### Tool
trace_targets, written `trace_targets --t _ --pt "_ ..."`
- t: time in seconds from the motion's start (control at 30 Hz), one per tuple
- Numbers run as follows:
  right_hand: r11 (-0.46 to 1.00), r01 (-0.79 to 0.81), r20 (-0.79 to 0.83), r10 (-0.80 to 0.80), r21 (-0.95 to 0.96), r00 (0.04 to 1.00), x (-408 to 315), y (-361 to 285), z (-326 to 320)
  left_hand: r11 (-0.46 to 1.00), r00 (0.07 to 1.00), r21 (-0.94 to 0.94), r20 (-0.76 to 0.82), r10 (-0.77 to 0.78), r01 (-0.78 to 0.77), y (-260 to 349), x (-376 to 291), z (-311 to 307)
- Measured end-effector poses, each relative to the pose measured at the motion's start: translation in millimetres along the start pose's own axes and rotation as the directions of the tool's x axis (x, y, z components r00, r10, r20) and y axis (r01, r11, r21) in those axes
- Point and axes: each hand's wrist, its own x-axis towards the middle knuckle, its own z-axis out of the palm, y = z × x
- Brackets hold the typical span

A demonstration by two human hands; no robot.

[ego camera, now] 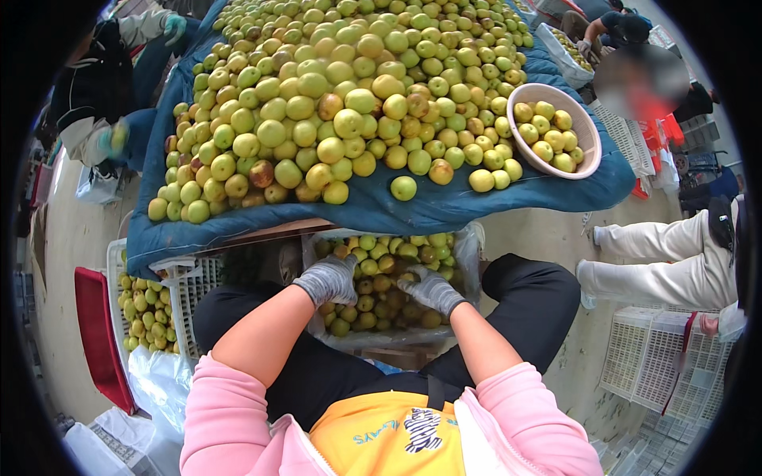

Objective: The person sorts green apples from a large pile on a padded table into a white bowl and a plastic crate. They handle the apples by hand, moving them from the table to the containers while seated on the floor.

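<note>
Both of my hands wear grey knit gloves and reach into a plastic-lined crate (470,262) of yellow-green jujubes (369,268) between my knees. My left hand (330,281) is at the left side of the crate, back of the hand up, its fingertips hidden among the fruit. Over the right side, my right hand (433,289) points inward, with thumb and fingers touching the jujubes. Whether either hand grips a fruit cannot be made out. Some jujubes between the hands are brownish and blurred.
Above the crate, a table covered with a blue quilted cloth (411,208) bears a large heap of jujubes (286,137). A pink plastic basket (586,163) of fruit sits at its right corner. A white crate (116,297) of jujubes stands left. Other people are on both sides.
</note>
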Motion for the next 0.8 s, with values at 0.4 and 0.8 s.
trace_targets --t 0.4,0.8 --pt "0.936 0.119 -0.173 -0.184 -0.330 0.968 50 -40 7 0.997 1.000 0.078 0.014 -0.026 0.024 -26 15 -13" --pt "0.897 0.269 -0.287 -0.377 -0.352 0.881 63 -6 34 0.319 0.730 -0.661 -0.650 0.210 -0.680 -71 -108 -74"
